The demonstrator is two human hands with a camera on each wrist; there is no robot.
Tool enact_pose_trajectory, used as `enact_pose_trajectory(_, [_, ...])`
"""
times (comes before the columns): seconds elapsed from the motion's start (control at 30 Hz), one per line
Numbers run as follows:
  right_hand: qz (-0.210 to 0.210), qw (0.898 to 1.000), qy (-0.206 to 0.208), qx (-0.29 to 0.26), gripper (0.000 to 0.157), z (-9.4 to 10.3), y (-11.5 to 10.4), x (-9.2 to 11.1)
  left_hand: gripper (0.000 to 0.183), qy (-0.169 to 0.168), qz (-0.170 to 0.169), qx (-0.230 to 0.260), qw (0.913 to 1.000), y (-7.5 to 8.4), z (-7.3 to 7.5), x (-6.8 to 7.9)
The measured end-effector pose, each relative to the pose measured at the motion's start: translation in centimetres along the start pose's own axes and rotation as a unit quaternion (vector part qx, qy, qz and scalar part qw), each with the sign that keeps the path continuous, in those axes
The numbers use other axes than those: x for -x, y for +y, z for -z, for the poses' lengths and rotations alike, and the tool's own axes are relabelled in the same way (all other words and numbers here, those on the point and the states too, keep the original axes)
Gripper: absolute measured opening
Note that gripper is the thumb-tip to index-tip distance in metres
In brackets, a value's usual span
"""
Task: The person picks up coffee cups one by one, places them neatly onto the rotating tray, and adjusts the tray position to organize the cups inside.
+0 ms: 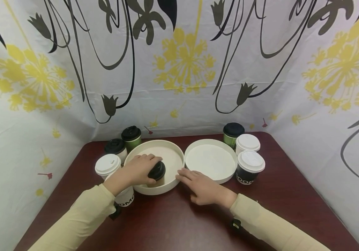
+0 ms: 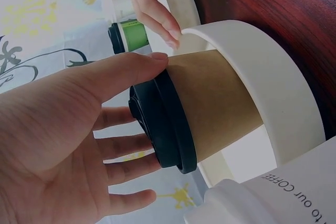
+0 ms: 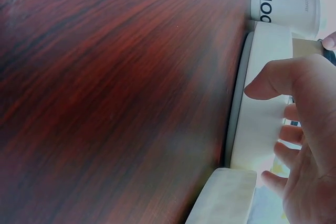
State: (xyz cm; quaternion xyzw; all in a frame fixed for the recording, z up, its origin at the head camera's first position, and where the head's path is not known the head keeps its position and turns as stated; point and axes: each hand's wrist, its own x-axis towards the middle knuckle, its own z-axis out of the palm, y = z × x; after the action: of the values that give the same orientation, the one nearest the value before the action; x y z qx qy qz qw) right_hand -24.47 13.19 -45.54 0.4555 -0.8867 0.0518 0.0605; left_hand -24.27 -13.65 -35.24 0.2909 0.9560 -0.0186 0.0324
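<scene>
A brown paper coffee cup with a black lid stands inside the round cream tray, near its front rim. My left hand holds this cup at the lid. In the left wrist view the thumb lies along the lid's edge, the fingers reach round the far side with some tips hidden, and the little finger is free. At the tray's right front side, my right hand has its fingers loosely extended, fingertips right at the rim. Its thumb shows before the tray wall in the right wrist view.
A round white tray adjoins on the right. Beyond it stand a green cup, a white-lidded cup and a black cup. Several lidded cups line the left, including a white lettered cup beside my left sleeve. A patterned cloth surrounds the table.
</scene>
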Motion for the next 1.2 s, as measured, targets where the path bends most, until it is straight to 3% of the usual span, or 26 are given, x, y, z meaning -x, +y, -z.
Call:
enact_pose_trajectory(0.37, [0.008,1.000,0.011,0.005,0.079,-0.2,0.1,0.0,0.089,0.008,0.010,0.024,0.9996,0.1,0.1,0.2])
enact_pose_trajectory(0.47, [0.006,1.000,0.009,0.005,0.080,-0.3,0.2,0.0,0.089,0.050,-0.002,0.029,0.9983,0.5,0.0,0.5])
enact_pose_trajectory(0.53, [0.006,1.000,0.011,0.009,0.080,-0.4,0.2,0.0,0.086,0.097,-0.020,0.030,0.9947,1.2,0.1,0.9])
enact_pose_trajectory(0.63, [0.005,1.000,0.014,0.015,0.080,-0.5,0.2,0.0,0.078,0.164,-0.053,0.021,0.9849,3.0,-0.2,1.8])
enact_pose_trajectory(0.73, [0.009,1.000,0.020,0.017,0.080,-0.5,0.1,0.0,0.074,0.200,-0.077,0.003,0.9767,5.1,-1.2,2.7])
enact_pose_trajectory(0.83, [0.013,1.000,0.024,0.014,0.082,-0.5,0.1,0.1,0.077,0.202,-0.076,-0.009,0.9764,7.0,-2.8,3.4])
enact_pose_trajectory(0.97, [0.013,1.000,0.025,0.013,0.080,-0.5,0.1,0.1,0.085,0.189,-0.051,-0.025,0.9804,8.8,-5.3,3.9])
enact_pose_trajectory(1.2, [0.016,0.999,0.027,0.006,0.079,-0.6,0.1,0.0,0.092,0.146,0.004,-0.038,0.9885,9.7,-8.9,4.0])
